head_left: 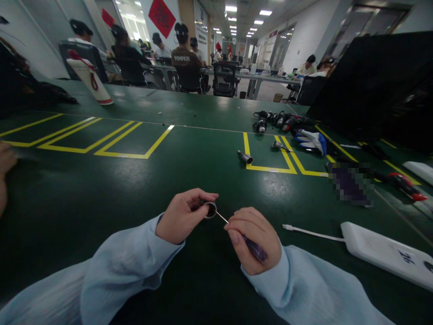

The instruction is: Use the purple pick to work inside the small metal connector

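Observation:
My left hand (184,214) is closed around a small round metal cup-shaped part (210,210), its open end turned toward my right hand. Most of that part is hidden by the fingers. In my right hand (255,239) is a screwdriver (254,249) with a dark, purplish translucent handle. Its thin shaft points left, and the tip reaches the rim of the metal part; whether it goes inside is unclear. Farther off lie two metal cup-shaped bits with shanks, one (246,157) at a yellow tape line and the other (279,146) to its right.
On the green table (135,194), a white power bank (385,253) with a short cable lies right. Beyond are a pixelated phone-like object (350,183), a red-black tool (406,186), a glove (311,141) and dark metal parts (262,125). Another person's hand (6,171) shows left.

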`<state>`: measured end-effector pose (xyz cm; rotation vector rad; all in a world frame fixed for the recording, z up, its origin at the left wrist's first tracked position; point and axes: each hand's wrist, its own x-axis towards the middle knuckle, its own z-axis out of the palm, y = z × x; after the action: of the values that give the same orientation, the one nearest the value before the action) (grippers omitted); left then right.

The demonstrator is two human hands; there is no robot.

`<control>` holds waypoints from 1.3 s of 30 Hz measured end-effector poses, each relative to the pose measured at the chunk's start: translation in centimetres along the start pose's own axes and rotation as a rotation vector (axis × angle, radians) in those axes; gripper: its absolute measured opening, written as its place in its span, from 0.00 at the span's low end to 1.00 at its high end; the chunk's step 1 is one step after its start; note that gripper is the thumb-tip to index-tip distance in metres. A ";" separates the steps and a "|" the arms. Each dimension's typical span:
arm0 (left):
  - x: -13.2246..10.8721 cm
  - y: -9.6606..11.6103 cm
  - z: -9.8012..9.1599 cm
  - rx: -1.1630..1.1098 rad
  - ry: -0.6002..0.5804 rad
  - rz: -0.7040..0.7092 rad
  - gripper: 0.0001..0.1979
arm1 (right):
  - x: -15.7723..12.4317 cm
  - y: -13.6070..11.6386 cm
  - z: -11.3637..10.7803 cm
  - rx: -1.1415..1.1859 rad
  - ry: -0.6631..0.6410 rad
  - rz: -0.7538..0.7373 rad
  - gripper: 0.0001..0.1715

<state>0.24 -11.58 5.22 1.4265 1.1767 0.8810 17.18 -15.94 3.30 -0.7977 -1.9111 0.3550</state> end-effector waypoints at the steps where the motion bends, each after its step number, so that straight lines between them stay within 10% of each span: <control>1: 0.0 0.0 0.0 0.000 0.003 -0.001 0.06 | 0.0 0.0 0.0 0.009 0.001 0.013 0.08; 25: 0.2 -0.2 -0.4 0.011 -0.020 -0.001 0.08 | -0.3 1.9 1.2 0.362 0.220 0.439 0.14; 39: 0.1 -0.1 0.0 -0.024 0.034 0.005 0.09 | -0.1 0.9 0.8 0.152 0.155 0.081 0.09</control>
<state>0.28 -11.48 5.10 1.4005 1.1850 0.9229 16.83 -15.26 2.28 -0.7800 -1.6892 0.4693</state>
